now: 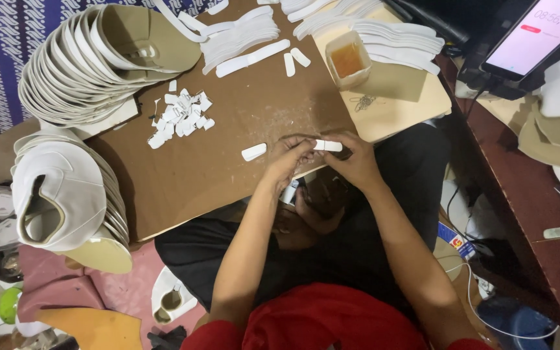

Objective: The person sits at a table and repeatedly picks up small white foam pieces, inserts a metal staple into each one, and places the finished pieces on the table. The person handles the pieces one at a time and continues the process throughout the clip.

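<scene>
White strip (327, 146) sits pinched between your left hand (288, 162) and right hand (356, 162) over the brown board's (228, 162) near edge, steadied from both ends.

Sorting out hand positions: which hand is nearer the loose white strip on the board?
Left. The left hand is just right of the loose strip; the right hand sits farther right.

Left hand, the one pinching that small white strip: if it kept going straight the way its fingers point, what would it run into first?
The left hand points right, so it would probably meet the right hand first, across the white strip both hold. Depth is hard to judge.
</scene>
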